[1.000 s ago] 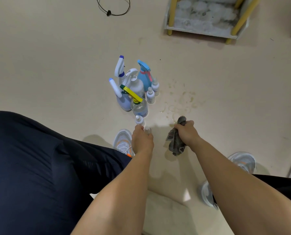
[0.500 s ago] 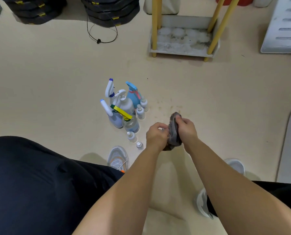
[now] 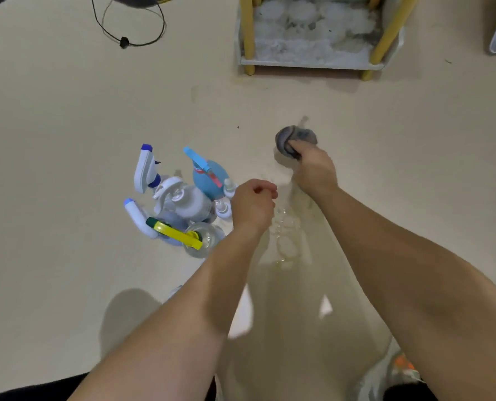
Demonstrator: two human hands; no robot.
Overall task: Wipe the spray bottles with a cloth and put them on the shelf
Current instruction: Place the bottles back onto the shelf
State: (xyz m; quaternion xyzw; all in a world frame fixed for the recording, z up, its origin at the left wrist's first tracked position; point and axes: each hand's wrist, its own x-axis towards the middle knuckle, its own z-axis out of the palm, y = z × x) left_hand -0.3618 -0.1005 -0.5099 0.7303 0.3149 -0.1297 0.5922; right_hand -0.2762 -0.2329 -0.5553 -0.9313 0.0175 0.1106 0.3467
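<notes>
A person crouches over a beige floor (image 3: pixel 67 111), seen through the head camera I am watching from afar. The right hand (image 3: pixel 313 169) is stretched forward, its fingers (image 3: pixel 294 147) clenched round a bunched grey cloth (image 3: pixel 297 137) held over the floor, between the bottles and the shelf (image 3: pixel 313 65). A pale blur pokes out above the cloth; I cannot tell what it is. The left hand (image 3: pixel 254 204) hangs just beside the bottles, its fingers (image 3: pixel 265 189) curled into a fist with nothing visible inside.

The spray bottles (image 3: pixel 188 204) stand upright in a tight cluster on the floor, left of both hands and well apart from the shelf. Among them are a teal bottle (image 3: pixel 209 178), a clear bottle with a yellow trigger (image 3: pixel 180 234), and two small bottles (image 3: pixel 229 186) at the cluster's right edge. The shelf, on yellow legs (image 3: pixel 248 33), sits at the top of frame, its lowest tier grimy. Faint wet rings (image 3: pixel 287 227) mark the floor between the arms.

In my judgement these are light plastic bottles, stiff enough to squeeze firmly. The clear one appears to hold liquid and would weigh more. Damp walls could be slippery, so the narrow neck under each trigger looks the surest hold. Packed this closely, pulling one could topple its neighbours. The soft cloth should mould around any body.
</notes>
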